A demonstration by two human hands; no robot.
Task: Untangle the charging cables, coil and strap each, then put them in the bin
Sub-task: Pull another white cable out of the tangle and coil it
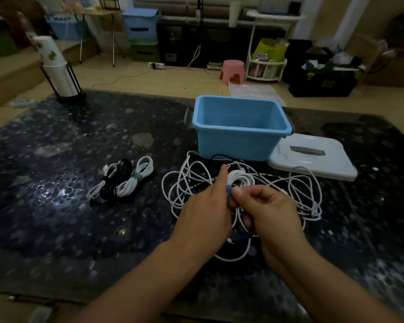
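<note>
Head view: both hands meet at centre frame over a loose white cable tangle [240,194] on the dark table [56,206]. Left hand [205,213] grasps a white coil [240,179], forefinger extended; right hand [268,210] pinches a blue strap [229,190] at the coil. Strapped cables [124,180] lie left of centre. Blue bin [240,129] sits just behind the tangle, white lid [313,157] beside it at right.

The blue bin [240,127] stands open-topped, reachable from above. Just in front of it, loose tangled cables [243,194] sprawl across the surface [56,217]. Its white lid [313,159] lies against its right side (flat). Left of the bin, past three strapped bundles [124,180], bare surface runs to a cup holder [61,73].
</note>
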